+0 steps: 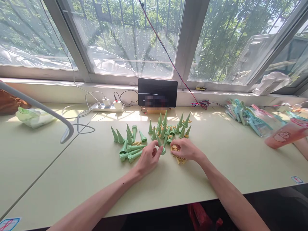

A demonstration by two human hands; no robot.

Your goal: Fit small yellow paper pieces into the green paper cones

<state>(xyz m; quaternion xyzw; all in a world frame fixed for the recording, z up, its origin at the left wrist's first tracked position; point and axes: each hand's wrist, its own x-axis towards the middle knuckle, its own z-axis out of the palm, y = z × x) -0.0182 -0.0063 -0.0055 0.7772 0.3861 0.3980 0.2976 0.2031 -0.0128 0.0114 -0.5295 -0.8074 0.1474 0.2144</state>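
My left hand (149, 158) has its fingers closed on a green cone (159, 143), which points upward near the middle of the table. Just to the right, my right hand (184, 149) is over a small pile of yellow pieces (180, 159), its fingertips pinched together among them; what they hold is too small to name. Several green cones (129, 138) stand or lie to the left of my left hand. Behind both hands is another group of upright and tipped green cones (165, 118), with yellow bits scattered between them.
A dark tablet (158, 93) stands at the back, with a power strip (108, 108) and cables to its left. At the right are plastic packets (250, 117) and a pink cup (286, 133). A grey curved bar (43, 107) crosses the left side.
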